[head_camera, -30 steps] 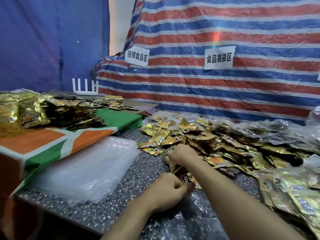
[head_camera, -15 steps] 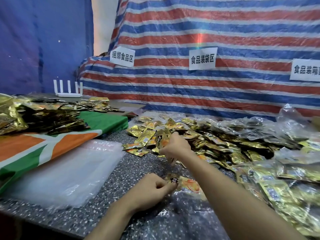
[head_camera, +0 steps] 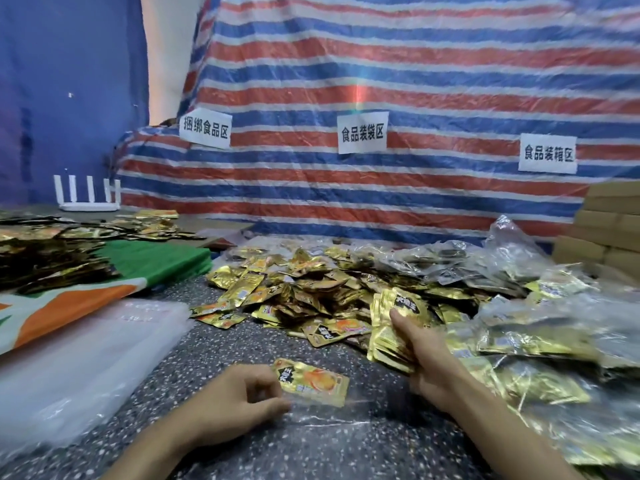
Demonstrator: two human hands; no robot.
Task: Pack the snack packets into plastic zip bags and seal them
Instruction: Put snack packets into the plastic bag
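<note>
Two bare hands work over a speckled tabletop (head_camera: 207,341). Nearest, at 6 o'clock, one clear zip bag (head_camera: 325,415) lies flat; whether anything is inside cannot be told. The left hand (head_camera: 235,400), at 7 o'clock, pinches one orange-and-gold snack packet (head_camera: 311,379) by its end, just over the bag's far edge. The right hand (head_camera: 427,358), at 5 o'clock, is clenched around a stack of gold packets (head_camera: 391,327), too many to count. This looks like the filling step: the next move likely calls for opening the bag's mouth and sliding packets in, then pressing the zip closed. At 9 o'clock sits one pile of empty zip bags (head_camera: 79,358). At 12 o'clock spreads a heap of loose packets (head_camera: 304,289), uncountable; at 3 o'clock lie filled bags (head_camera: 540,341), number unclear. Farther back: one white router (head_camera: 86,197) at 10 o'clock, stacked cardboard boxes (head_camera: 613,230) at 2 o'clock, and three paper signs (head_camera: 362,132) on a striped tarpaulin (head_camera: 381,64)
</note>
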